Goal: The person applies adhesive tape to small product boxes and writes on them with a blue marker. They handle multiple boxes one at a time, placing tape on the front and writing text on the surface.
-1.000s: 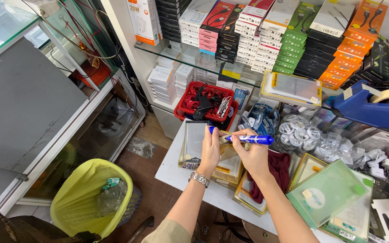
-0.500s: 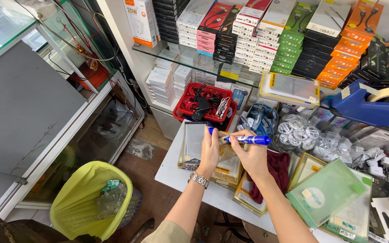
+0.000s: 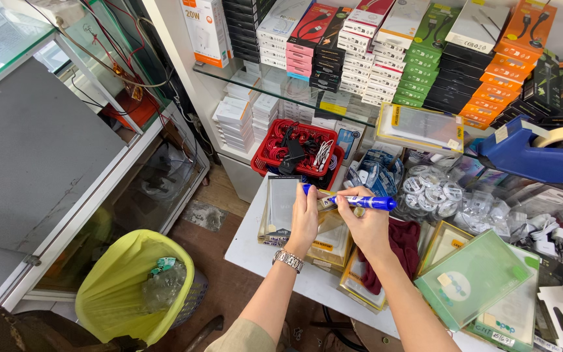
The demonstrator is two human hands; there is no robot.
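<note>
My right hand (image 3: pixel 364 225) grips a blue marker pen (image 3: pixel 363 203), held level above the white table (image 3: pixel 249 241). My left hand (image 3: pixel 305 218), with a metal watch on the wrist, pinches the marker's left end where the blue cap (image 3: pixel 307 189) sits, and a yellowish label shows between the fingers. Under both hands lie clear flat packages with yellow-edged cards (image 3: pixel 281 208). A dark red cloth (image 3: pixel 404 244) lies just right of my right hand.
A red basket of cables (image 3: pixel 298 151) stands behind the hands. Bags of coiled white cables (image 3: pixel 428 189) and a blue tape dispenser (image 3: pixel 532 153) sit to the right. Shelves hold stacked boxes (image 3: pixel 386 39). A yellow-lined waste bin (image 3: pixel 135 287) stands on the floor at left, beside a glass cabinet (image 3: pixel 99 176).
</note>
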